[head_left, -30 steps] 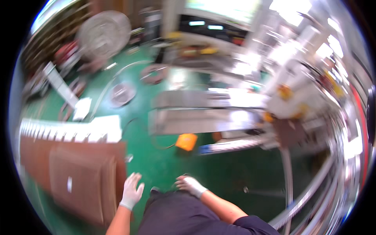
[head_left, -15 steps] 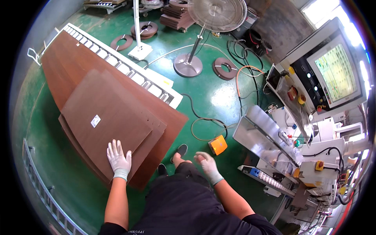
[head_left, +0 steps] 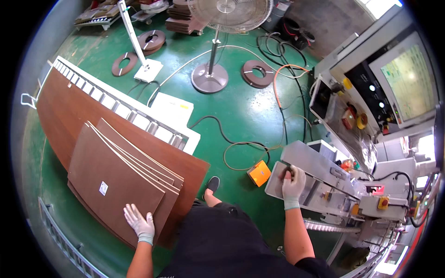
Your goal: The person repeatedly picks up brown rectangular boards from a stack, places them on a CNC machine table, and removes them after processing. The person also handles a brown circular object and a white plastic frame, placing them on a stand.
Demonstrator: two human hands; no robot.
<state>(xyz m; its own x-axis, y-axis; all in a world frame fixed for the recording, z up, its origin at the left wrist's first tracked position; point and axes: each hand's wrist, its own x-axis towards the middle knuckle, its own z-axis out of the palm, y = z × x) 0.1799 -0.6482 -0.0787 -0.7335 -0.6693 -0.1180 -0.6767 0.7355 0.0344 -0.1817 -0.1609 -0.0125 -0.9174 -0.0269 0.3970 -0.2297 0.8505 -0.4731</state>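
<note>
At the near left, a white-gloved left hand (head_left: 139,224) lies flat, fingers spread, on the top sheet of a stack of brown wooden boards (head_left: 118,183).

Right of it, the gloved right hand (head_left: 292,181) curls over a small dark object on the grey metal machine table (head_left: 306,167); what it grips is too hidden to name. Half a second ago that hand hung free above the orange foot pedal (head_left: 258,173); the left was already on the boards. Green painted floor (head_left: 241,111) carries cables, a standing fan (head_left: 218,46) and a control screen (head_left: 408,78) far right.

Fan (head_left: 218,28), orange pedal (head_left: 258,173), cables (head_left: 241,146).
</note>
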